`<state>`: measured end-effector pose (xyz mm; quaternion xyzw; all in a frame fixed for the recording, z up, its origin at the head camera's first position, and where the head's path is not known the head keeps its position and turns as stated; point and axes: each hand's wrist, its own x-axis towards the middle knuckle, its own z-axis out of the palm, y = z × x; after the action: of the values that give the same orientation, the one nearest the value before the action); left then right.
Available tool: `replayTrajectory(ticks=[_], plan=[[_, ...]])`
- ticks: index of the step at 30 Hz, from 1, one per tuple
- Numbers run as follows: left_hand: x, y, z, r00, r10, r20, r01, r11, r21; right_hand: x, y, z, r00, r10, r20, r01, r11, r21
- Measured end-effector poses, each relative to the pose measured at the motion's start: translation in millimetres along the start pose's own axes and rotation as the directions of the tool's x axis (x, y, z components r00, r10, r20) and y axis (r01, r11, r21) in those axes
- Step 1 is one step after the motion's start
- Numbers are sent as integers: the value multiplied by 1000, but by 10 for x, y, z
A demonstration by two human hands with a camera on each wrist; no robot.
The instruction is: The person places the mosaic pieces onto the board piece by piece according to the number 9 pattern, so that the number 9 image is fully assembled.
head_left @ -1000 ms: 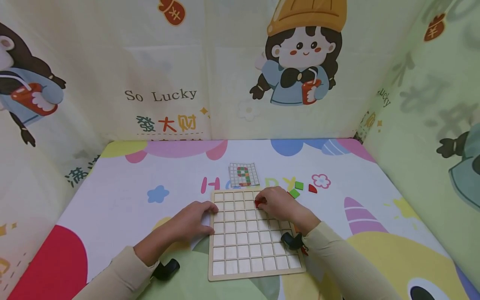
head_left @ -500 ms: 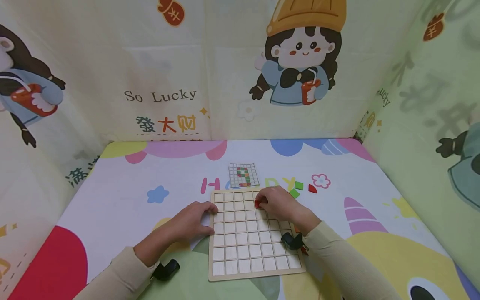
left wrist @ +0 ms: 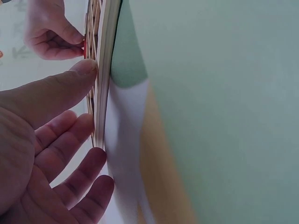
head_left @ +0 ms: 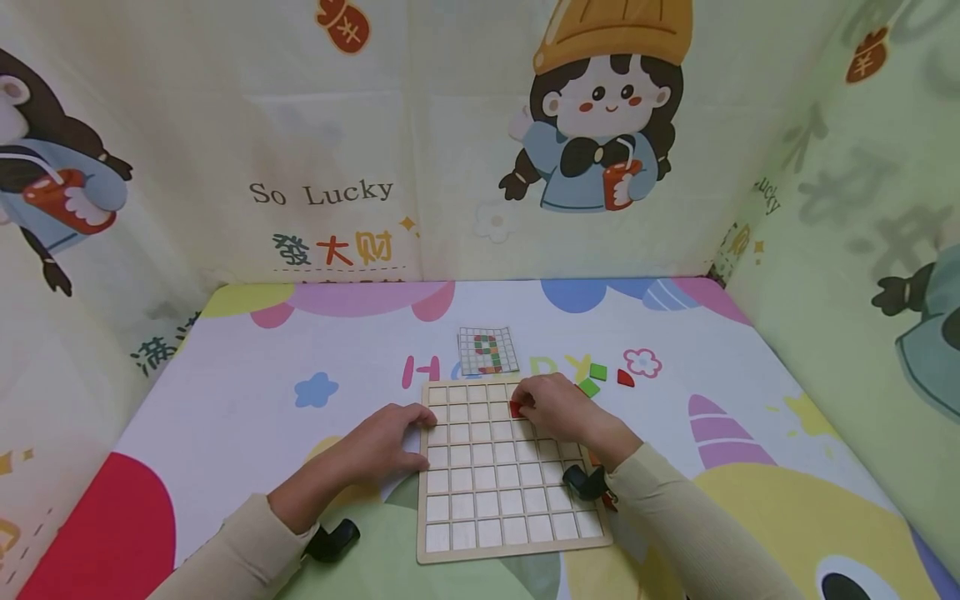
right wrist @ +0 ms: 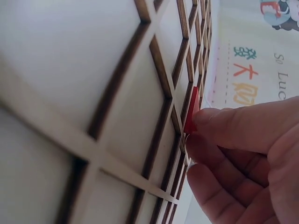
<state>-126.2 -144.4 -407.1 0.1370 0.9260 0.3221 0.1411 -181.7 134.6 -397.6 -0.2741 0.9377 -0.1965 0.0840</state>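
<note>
A wooden grid board [head_left: 480, 481] with rows of square cells lies flat before me. My right hand [head_left: 557, 407] pinches a small red tile [right wrist: 191, 112] between thumb and fingertips, over a cell near the board's far side. The tile's edge meets the cell dividers in the right wrist view, and the fingers partly cover it. At the board's left edge is my left hand [head_left: 384, 440], thumb and fingers spread and fingertips touching the frame. In the left wrist view its thumb [left wrist: 60, 95] lies against the rim.
Behind the board lies a gridded card [head_left: 488, 350] with a coloured figure like a 9. To its right are green tiles [head_left: 597, 372] and a red quarter-round tile [head_left: 626, 378]. More red pieces [head_left: 610, 502] show partly beneath the right wrist. Printed curtains rise behind the table.
Almost nothing differs; the right hand stays at the same cell with the red tile, shifting only very slightly. The left hand stays at the board's edge.
</note>
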Motion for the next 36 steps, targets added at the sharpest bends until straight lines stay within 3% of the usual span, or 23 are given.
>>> replayTrajectory(ticks=[11,21,28,36], plan=[[-6,0,-4,1000,-5,0,5,1000,12,-13,10,-17,1000,-2,-12,2,1000,14],[-9,2,-11,1000,12,4,-12,1000,2,-124,84,-99,1000,18,-6,-17,979,202],[-12,-7,-6,1000,0,4,0,1000,9,-215,209,-229,999,9,-53,-2,990,142],[-2,-9,3,1000,4,3,-4,1000,11,-372,515,-362,989,30,-148,-17,996,84]])
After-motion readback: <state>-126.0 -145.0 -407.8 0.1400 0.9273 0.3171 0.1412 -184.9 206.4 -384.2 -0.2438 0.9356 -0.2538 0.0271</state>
